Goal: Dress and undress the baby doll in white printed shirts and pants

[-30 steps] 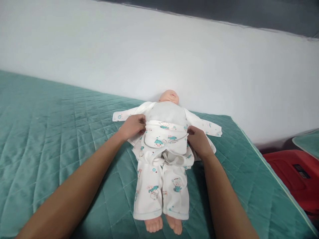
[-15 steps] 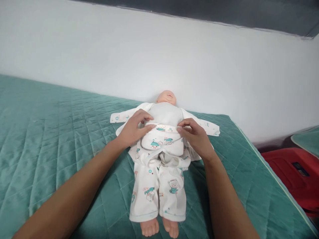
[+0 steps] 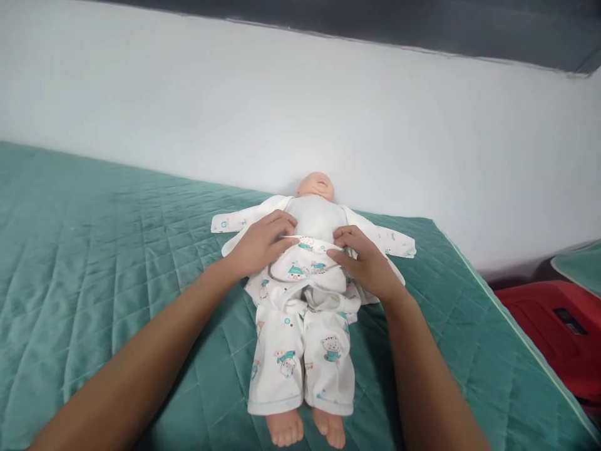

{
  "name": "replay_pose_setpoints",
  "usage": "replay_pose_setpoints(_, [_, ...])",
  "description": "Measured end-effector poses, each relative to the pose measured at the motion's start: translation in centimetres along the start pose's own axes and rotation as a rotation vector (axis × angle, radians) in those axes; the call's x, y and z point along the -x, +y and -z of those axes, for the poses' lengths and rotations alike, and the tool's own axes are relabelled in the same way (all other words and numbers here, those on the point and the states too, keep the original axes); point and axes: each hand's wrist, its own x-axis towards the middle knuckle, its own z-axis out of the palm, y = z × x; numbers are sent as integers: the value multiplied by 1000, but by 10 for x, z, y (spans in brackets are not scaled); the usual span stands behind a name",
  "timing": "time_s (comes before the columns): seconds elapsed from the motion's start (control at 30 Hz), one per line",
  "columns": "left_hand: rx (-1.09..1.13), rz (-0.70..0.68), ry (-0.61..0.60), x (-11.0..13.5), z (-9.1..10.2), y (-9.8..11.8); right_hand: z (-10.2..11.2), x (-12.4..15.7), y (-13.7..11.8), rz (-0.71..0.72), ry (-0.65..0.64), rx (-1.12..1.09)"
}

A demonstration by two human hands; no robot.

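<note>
A baby doll (image 3: 315, 185) lies on its back, head toward the wall and bare feet toward me. Over its belly is a white printed cloth panel (image 3: 307, 263) resembling a cloth diaper front. My left hand (image 3: 267, 243) grips the panel's upper edge at the left, thumb on the outside and fingers curled behind. At the right end of that edge, my right hand (image 3: 364, 254) pinches it; its fingertips are partly hidden. An open white jacket (image 3: 394, 241) has its sleeves spread to both sides. Printed white pants (image 3: 303, 363) cover the legs, bunched at the top.
The doll rests on a green quilted mat (image 3: 117, 269), whose right edge slopes down toward me. A white wall (image 3: 300, 106) rises directly behind the head. Beyond the mat at the right is a red plastic object (image 3: 544, 319).
My left fingers have shifted slightly right and curled over the panel's top edge. My right thumb has moved a little left and down on the cloth. The view has shifted slightly.
</note>
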Motion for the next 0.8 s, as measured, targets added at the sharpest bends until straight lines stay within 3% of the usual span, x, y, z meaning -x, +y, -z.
replay_pose_setpoints(0.17, [18, 174, 66, -12, -5, -5, -12, -11, 1, -177, 112, 120])
replay_pose_setpoints(0.33, [216, 346, 200, -35, -16, -23, -19, -37, 11, -262, 201, 129])
replay_pose_setpoints(0.5, [490, 430, 115, -46, -18, -41, -17, -54, 32, -386, 146, -128])
replay_pose_setpoints(0.67, [699, 512, 35, -42, -7, -51, -20, -50, 43, -465, 235, -503])
replay_pose_setpoints(0.8, [743, 577, 18, -34, 0, -57, -20, -46, 44, -522, 302, -691])
